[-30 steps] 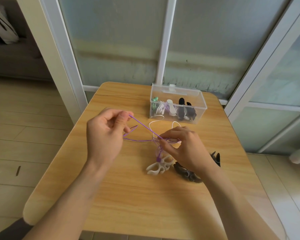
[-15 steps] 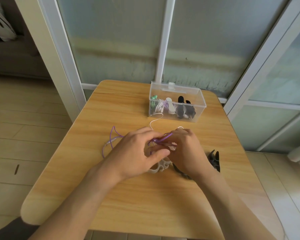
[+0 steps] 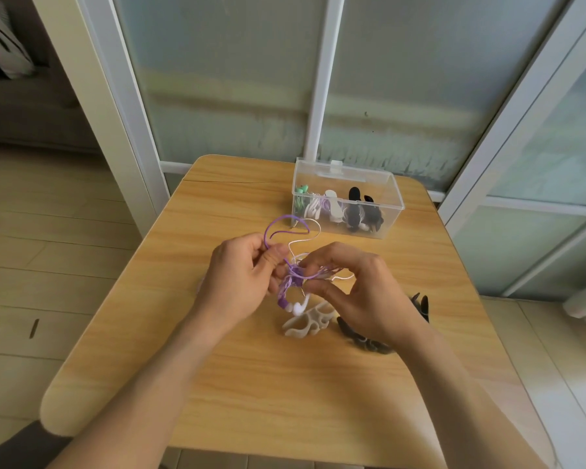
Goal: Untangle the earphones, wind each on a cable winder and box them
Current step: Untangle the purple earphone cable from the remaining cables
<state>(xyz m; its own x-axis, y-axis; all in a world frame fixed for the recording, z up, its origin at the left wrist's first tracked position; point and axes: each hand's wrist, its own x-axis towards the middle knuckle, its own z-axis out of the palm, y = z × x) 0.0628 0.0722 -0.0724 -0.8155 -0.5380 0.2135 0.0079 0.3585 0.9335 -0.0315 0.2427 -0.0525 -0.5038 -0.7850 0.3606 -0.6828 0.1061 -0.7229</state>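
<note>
A tangle of purple earphones [image 3: 290, 282] and white earphones [image 3: 300, 308] hangs between my hands above the table. My left hand [image 3: 242, 272] pinches a purple cable loop [image 3: 278, 225] that arcs up toward the box. My right hand [image 3: 359, 292] pinches the knot from the right, fingers curled over several strands. Below the tangle lies a white cable winder [image 3: 307, 321]. A black cable winder [image 3: 362, 336] lies partly hidden under my right wrist. The clear plastic box [image 3: 383, 231] at the back holds several wound earphones.
The small wooden table [image 3: 251, 384] stands against a glass partition with white frames. Another black winder [image 3: 420, 304] peeks out right of my right hand. Floor tiles drop away on the table's left and right.
My left hand drew back to the left from over the knot and now lifts a purple loop. The tangle rose off the table a little.
</note>
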